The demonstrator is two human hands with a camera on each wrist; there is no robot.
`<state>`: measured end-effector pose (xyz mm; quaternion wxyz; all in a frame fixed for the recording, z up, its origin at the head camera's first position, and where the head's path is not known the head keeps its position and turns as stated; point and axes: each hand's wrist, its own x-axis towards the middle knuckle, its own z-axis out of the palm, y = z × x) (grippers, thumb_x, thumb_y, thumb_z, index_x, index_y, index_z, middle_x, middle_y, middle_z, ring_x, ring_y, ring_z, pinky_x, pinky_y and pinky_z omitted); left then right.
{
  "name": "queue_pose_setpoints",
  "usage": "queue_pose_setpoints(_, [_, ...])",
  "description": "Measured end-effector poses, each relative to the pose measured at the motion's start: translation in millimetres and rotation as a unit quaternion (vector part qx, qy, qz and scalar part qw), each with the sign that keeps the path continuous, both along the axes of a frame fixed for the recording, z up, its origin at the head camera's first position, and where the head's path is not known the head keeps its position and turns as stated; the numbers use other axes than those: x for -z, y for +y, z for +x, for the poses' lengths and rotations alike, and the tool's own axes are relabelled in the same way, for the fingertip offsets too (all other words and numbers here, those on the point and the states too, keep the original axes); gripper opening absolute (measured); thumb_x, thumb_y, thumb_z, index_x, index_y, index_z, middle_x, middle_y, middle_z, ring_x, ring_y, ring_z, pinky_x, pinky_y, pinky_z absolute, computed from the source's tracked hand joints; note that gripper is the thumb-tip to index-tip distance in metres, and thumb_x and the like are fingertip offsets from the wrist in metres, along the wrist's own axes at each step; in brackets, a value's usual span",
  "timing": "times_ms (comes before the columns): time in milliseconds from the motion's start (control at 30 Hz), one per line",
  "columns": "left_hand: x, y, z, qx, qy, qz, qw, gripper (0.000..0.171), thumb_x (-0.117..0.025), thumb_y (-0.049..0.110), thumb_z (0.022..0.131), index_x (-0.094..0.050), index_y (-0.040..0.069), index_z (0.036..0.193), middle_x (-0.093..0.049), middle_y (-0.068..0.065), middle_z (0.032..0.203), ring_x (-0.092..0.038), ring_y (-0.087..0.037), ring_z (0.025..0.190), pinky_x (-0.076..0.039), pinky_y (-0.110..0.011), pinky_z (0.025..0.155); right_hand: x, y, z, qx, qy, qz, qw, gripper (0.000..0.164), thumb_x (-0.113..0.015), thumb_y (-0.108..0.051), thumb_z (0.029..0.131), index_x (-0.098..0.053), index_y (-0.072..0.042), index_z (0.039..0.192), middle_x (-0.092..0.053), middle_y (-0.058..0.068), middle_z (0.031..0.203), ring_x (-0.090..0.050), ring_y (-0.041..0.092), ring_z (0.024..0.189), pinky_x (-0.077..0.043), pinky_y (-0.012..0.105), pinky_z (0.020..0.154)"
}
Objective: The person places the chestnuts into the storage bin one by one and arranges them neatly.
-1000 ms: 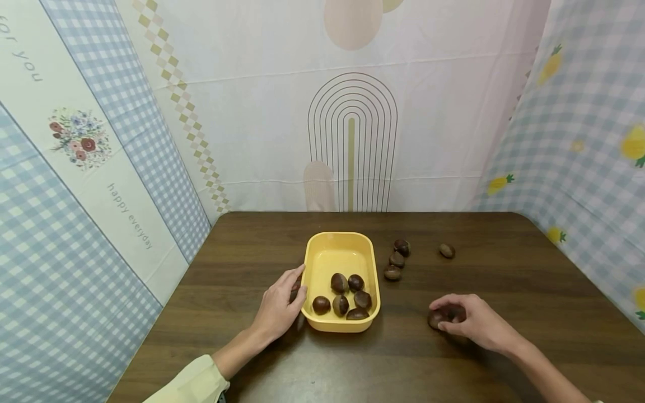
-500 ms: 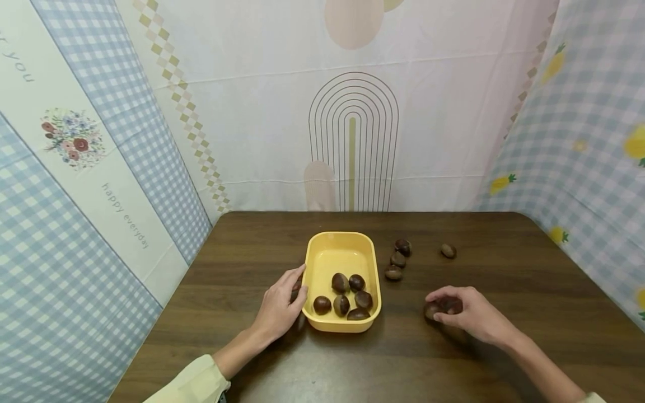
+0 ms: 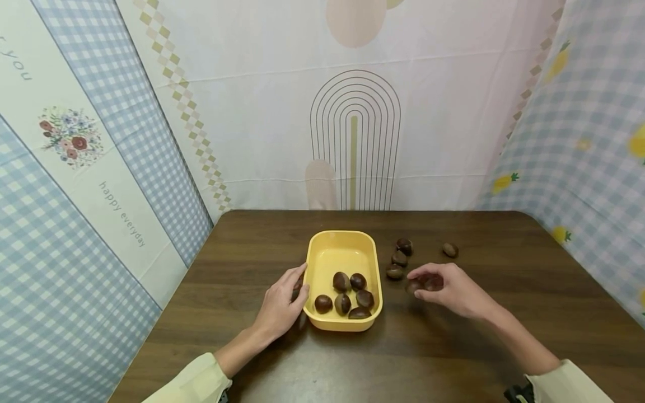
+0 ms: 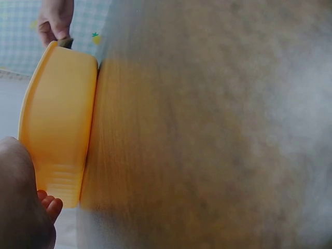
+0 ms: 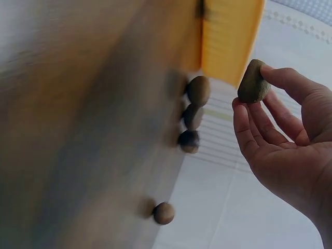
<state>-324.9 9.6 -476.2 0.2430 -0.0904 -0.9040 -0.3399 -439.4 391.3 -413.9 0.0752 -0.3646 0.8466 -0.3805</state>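
My left hand point(image 3: 279, 302) rests against the left wall of a yellow plastic tray point(image 3: 340, 326), its fingers touching the outside. Several brown chestnuts lie inside, among them one chestnut point(image 3: 323, 304) at the near left. To the right of the tray and above the table, my right hand point(image 3: 456, 290) pinches a single chestnut point(image 5: 253, 83) between thumb and fingertips. Just beyond that hand, three chestnuts stand in a short row on the table, with the nearest chestnut point(image 3: 395, 272) close to the fingertips. The left wrist view shows the tray's side wall point(image 4: 62, 111) and part of both hands.
A lone chestnut point(image 3: 450, 250) lies farther right on the dark wooden table point(image 3: 252, 240). Patterned cloth point(image 3: 252, 112) hangs behind the table, and checked cloth point(image 3: 579, 168) hangs along its right side.
My right hand has lifted the chestnut off the table and moved it left and away from me, towards the row. My left hand and the tray have stayed put.
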Motion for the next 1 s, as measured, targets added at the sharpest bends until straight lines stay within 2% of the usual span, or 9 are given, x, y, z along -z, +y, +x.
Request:
queue_pose_setpoints(167, [0.6,-1,0.8,0.001,0.005,0.003,1.0000,0.048,-0.065,0.010,0.104,-0.058,-0.001,0.150,-0.067,-0.014,0.138,-0.075,-0.020,0.106,-0.060,-0.048,0.092,-10.3,-24,-4.0,-0.006,0.012,-0.006,1.000,0.028,-0.082,-0.010,0.093,-0.076,-0.006,0.121,-0.075,0.002,0.112,-0.069,0.016,0.095,-0.059,0.034,0.083])
queue_pose_setpoints(500, [0.5,-4,1.9,0.006,0.000,0.004,1.0000,0.049,-0.064,0.013,0.104,-0.057,0.000,0.151,-0.066,-0.013,0.140,-0.075,-0.019,0.107,-0.059,-0.048,0.093,-17.0,-81,-10.3,-0.048,0.029,-0.038,0.998,0.025,-0.082,-0.003,0.091,-0.077,0.000,0.116,-0.077,0.004,0.107,-0.069,0.018,0.093,-0.060,0.039,0.083])
queue_pose_setpoints(567, [-0.1,-6,3.9,0.010,0.000,0.006,0.9999,0.049,-0.064,0.014,0.104,-0.057,0.000,0.151,-0.067,-0.012,0.140,-0.075,-0.020,0.107,-0.059,-0.048,0.093,-17.8,-95,-7.6,-0.053,0.032,-0.040,0.997,0.025,-0.081,-0.001,0.090,-0.077,0.000,0.115,-0.077,0.005,0.106,-0.069,0.018,0.092,-0.060,0.041,0.082])
queue_pose_setpoints(800, [-0.9,-13,10.7,0.023,-0.002,0.011,0.9997,0.050,-0.065,0.013,0.104,-0.057,0.000,0.151,-0.067,-0.012,0.139,-0.075,-0.020,0.107,-0.059,-0.048,0.093,-17.9,-141,4.1,-0.066,0.047,-0.032,0.996,0.024,-0.083,-0.003,0.088,-0.078,-0.001,0.112,-0.076,0.004,0.101,-0.069,0.019,0.091,-0.058,0.030,0.076])
queue_pose_setpoints(1000, [-0.8,-20,16.9,0.031,-0.010,0.009,0.9994,0.050,-0.064,0.015,0.104,-0.057,0.000,0.151,-0.067,-0.013,0.139,-0.075,-0.021,0.108,-0.059,-0.048,0.094,-14.9,-175,11.3,-0.092,0.043,-0.029,0.994,0.022,-0.082,-0.003,0.090,-0.079,0.000,0.111,-0.077,0.005,0.103,-0.070,0.018,0.091,-0.057,0.027,0.075])
